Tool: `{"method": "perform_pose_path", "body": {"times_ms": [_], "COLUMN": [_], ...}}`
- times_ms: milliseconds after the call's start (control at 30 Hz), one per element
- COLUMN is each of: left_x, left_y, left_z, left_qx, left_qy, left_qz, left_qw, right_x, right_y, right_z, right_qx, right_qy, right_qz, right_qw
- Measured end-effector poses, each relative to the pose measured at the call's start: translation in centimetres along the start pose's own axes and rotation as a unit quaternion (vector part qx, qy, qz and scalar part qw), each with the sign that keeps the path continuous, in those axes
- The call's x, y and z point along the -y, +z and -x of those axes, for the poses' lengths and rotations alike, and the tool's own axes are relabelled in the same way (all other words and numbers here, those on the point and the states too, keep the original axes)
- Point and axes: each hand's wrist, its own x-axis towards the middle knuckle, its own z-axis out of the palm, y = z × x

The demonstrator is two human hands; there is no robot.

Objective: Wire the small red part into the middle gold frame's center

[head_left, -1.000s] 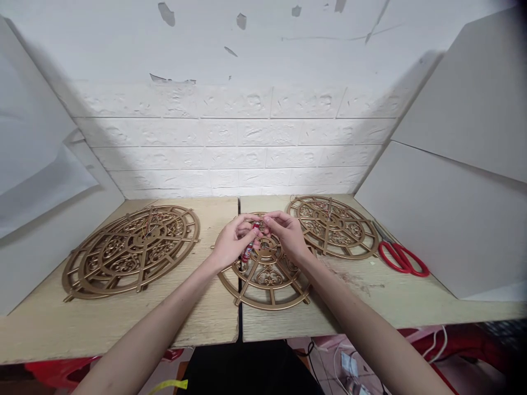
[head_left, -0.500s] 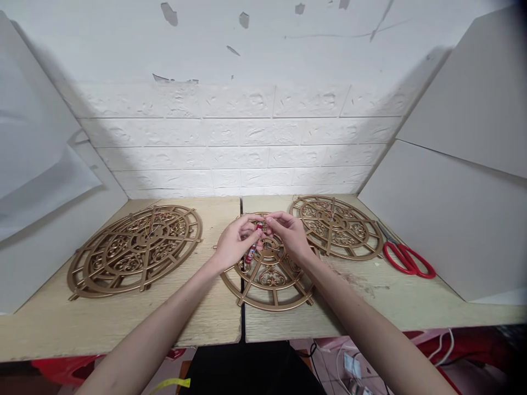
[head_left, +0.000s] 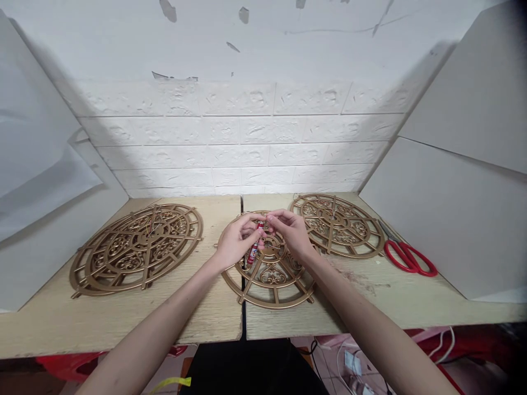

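Red batteries (head_left: 253, 251), seemingly two end to end, slant down from the fingers of my left hand (head_left: 235, 241), which is closed on them. Close beside it, my right hand (head_left: 291, 233) pinches at the batteries' upper end; whatever lies between its fingertips is too small to make out. Below both hands lies a round gold openwork frame (head_left: 275, 303) with scrollwork panels and a ringed hub. My hands hide part of its far side.
More gold frames (head_left: 144, 277) lie overlapping on the left, with thin wires at their middle. Another gold frame (head_left: 354, 252) lies at the back right, beside red-handled scissors (head_left: 411, 260). A dark gap (head_left: 243, 321) splits the tabletop. White panels (head_left: 461, 214) stand at both sides.
The batteries have turned slightly, and more of their lower part shows below my left hand. Both hands stay in nearly the same place; the view has shifted a little.
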Motion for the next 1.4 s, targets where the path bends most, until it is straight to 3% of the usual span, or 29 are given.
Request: {"method": "perform_pose_path", "body": {"times_ms": [467,633,800,933,1067,1167,1400], "left_x": [0.2,-0.6,-0.8,-0.4,0.1,0.3,0.8], "left_y": [-0.1,-0.2,-0.8,-1.3,-1.6,-1.6,-1.7], "left_z": [-0.2,-0.3,-0.6,-0.9,-1.1,-1.1,-1.4], "left_qx": [-0.011,-0.071,-0.156,-0.194,-0.220,-0.223,-0.225], "left_qy": [-0.009,-0.041,-0.081,-0.115,-0.140,-0.147,-0.173], "left_qz": [0.021,0.058,0.105,0.191,0.248,0.266,0.302], "left_qw": [1.000,0.995,0.979,0.955,0.933,0.926,0.910], "right_x": [-0.2,0.1,0.5,0.9,0.4,-0.1,0.0], "right_y": [-0.1,-0.2,0.1,0.6,1.1,1.2,0.8], "right_z": [-0.1,-0.1,0.6,1.5,1.9,2.0,1.7], "right_qx": [-0.009,-0.025,0.040,0.131,0.209,0.224,0.209], "right_qy": [-0.012,-0.044,-0.094,-0.186,-0.306,-0.358,-0.355], "right_qz": [0.021,0.052,0.091,0.196,0.292,0.336,0.351], "right_qw": [1.000,0.997,0.991,0.954,0.882,0.842,0.841]}}
